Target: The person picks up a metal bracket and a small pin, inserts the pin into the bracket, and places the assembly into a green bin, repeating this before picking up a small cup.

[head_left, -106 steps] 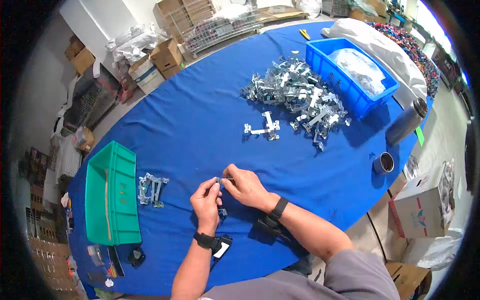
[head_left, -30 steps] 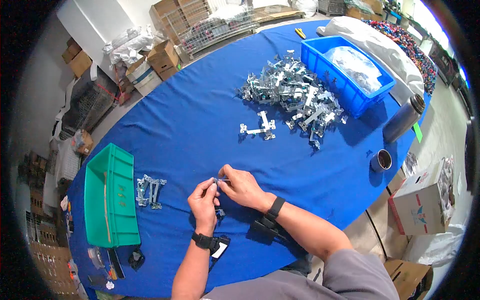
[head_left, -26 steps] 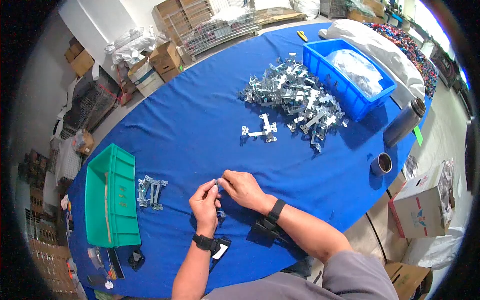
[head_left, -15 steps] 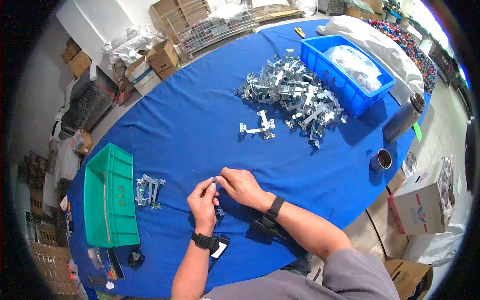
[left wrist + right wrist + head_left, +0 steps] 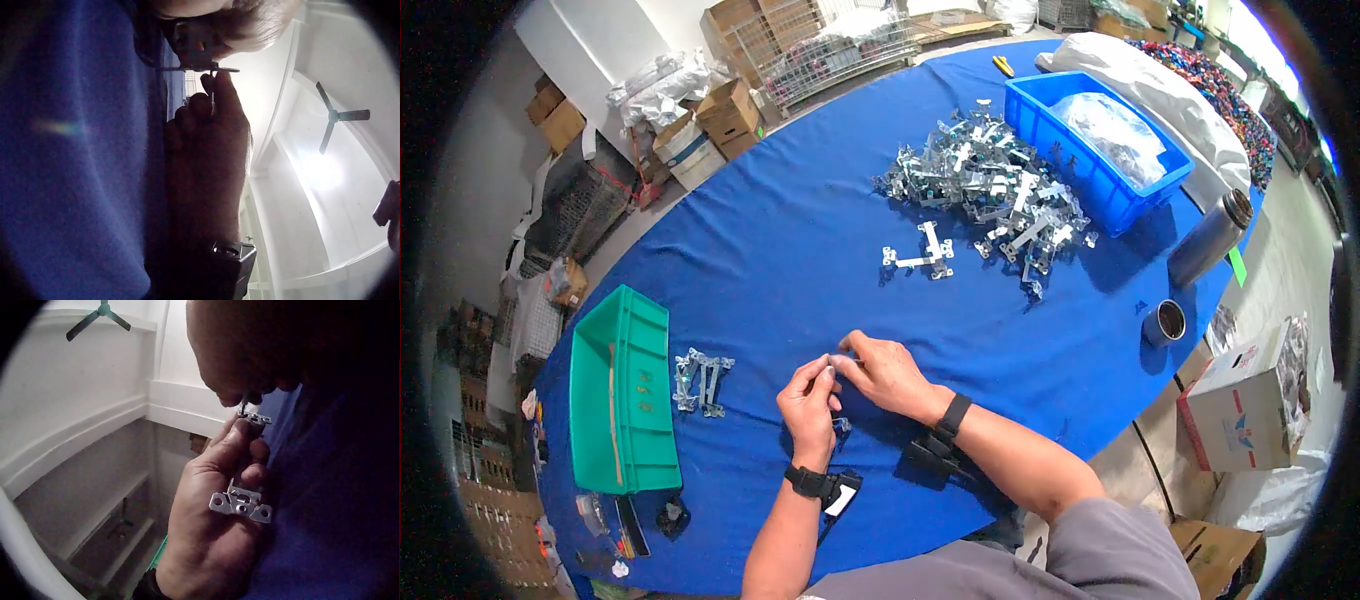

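My left hand [image 5: 808,408] holds a metal bracket [image 5: 240,505] lengthwise along its palm. One end plate, with round holes, shows near the heel of that hand in the right wrist view; the other end stands at the thumb and fingertips. My right hand [image 5: 890,375] meets it there, fingertips right at the bracket's upper end. Between the right thumb and fingers a thin rod [image 5: 212,87] is pinched, its tip at the bracket plate [image 5: 197,67]. The curled fingers hide most of the rod.
Several finished-looking brackets [image 5: 703,382] lie beside a green bin [image 5: 662,400] at left. A large bracket heap [image 5: 990,185] and a blue crate [image 5: 1090,195] stand at the back right, with separate brackets [image 5: 920,252] before them. A steel flask [image 5: 1210,240] and cup [image 5: 1165,323] stand at right.
My right fingers shift slightly back and forth at the bracket's end, and the index finger is now lifted a little higher. The left hand keeps its hold in the same place.
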`<state>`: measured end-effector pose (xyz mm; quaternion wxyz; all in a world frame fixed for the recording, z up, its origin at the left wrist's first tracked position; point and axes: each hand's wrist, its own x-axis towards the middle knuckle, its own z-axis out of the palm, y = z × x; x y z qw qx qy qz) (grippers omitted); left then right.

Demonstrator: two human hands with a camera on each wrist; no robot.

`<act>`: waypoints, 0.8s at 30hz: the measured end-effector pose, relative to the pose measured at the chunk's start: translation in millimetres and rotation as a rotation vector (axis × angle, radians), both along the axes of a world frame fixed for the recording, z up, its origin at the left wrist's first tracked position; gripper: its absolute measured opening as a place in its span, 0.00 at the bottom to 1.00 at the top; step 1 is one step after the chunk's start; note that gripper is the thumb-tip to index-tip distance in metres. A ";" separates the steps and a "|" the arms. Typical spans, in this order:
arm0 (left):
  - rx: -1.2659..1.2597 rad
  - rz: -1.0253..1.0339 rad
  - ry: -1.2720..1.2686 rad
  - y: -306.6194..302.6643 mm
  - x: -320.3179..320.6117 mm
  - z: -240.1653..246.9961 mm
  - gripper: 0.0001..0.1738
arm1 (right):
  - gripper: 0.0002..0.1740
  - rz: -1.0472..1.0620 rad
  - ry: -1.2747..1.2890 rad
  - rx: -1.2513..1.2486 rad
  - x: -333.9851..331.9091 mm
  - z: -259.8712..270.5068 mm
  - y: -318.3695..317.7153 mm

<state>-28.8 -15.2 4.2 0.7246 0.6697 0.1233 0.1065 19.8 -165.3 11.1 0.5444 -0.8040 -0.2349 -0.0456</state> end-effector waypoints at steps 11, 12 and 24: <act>0.025 0.022 -0.026 -2.2 2.6 4.3 0.11 | 0.11 0.027 -0.055 0.015 6.0 -6.3 1.7; 0.028 0.021 -0.011 -2.4 1.2 3.4 0.11 | 0.11 0.014 -0.049 0.045 3.7 -5.5 1.9; 0.012 0.003 -0.020 0.1 0.6 0.0 0.11 | 0.11 0.004 -0.024 0.048 0.5 -0.1 -0.3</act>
